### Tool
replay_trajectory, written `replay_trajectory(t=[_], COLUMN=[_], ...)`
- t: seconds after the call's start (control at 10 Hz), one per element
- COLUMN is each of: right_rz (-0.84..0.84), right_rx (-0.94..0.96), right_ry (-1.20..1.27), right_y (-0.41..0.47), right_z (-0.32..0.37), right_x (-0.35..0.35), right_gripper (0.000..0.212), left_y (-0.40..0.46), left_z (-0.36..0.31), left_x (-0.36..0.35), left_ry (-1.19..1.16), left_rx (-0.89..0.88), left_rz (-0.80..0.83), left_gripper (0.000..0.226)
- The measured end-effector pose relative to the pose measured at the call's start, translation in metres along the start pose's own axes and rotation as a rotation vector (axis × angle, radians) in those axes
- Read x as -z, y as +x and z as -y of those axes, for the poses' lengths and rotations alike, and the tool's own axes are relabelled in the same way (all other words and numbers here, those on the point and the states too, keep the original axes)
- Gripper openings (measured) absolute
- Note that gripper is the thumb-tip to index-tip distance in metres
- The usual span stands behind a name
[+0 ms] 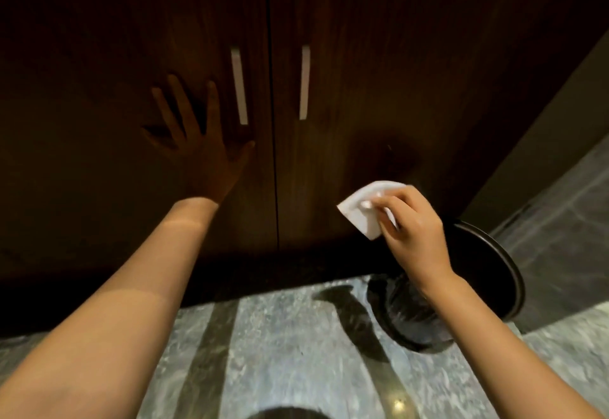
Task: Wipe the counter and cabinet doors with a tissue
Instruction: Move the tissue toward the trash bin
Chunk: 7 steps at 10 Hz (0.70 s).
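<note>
Start at the left: your left hand [201, 141] lies flat on the dark brown wooden left cabinet door [99, 122], fingers spread wide and holding nothing, palm pressed to the panel just left of the pale vertical bar handle [239, 85]. That arm is stretched nearly straight, so it reads as a brace, not a working hand.

Across the thin centre seam, the dark brown wooden right cabinet door [379, 72] carries a matching pale bar handle [304, 82]. Low on this door is the folded white paper tissue [361, 212], pinched in your right hand [412, 224]. The fingers are curled closed on its right edge, and the free part of the tissue fans out to the left and slightly up from your fingertips, against or very near the wood; contact cannot be confirmed from here. The folded pad's long edge runs diagonally, lower right to upper left.

So the unwiped panel lies up and left of the tissue, and the right hand is the only one placed to reach it. Its wrist is bent, forearm rising from the lower right.

Below that wrist stands a round dark waste bin with a plastic liner [478, 286] on the grey marbled stone floor [280, 336]. The counter is not in view.
</note>
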State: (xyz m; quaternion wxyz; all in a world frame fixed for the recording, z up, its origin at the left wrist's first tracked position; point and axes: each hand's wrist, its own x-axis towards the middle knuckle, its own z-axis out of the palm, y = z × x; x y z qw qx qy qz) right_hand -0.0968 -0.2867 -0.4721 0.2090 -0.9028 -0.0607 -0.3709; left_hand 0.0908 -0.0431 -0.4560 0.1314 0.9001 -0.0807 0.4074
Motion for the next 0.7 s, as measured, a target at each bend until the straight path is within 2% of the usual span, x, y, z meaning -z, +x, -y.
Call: replay_trajectory(t=[0.1,0.3,0.4,0.7], right_rz=[0.043,0.172,0.298,0.679], right_rx=[-0.103,-0.478,-0.567,-0.535], right_ry=[-0.074,-0.177,-0.226,-0.387], right_y=[-0.028,-0.068,-0.080,-0.088], right_z=[-0.027,-0.085,-0.111,-0.130], right_x=[0.015,0.020,0.011,-0.007], right_gripper=[0.016,0.010,0.008,0.014], left_y=[-0.006,-0.018,-0.018,-0.018], left_z=[-0.004,-0.023,-0.025,-0.026], left_x=[-0.006,-0.016,-0.017,-0.018], left_ry=[-0.013,-0.065,-0.070,-0.056], left_rx=[0.011,0.056,0.073,0.083], left_rz=[0.019,0.024,0.030,0.009], left_gripper=[0.095,0.095,0.096,0.095])
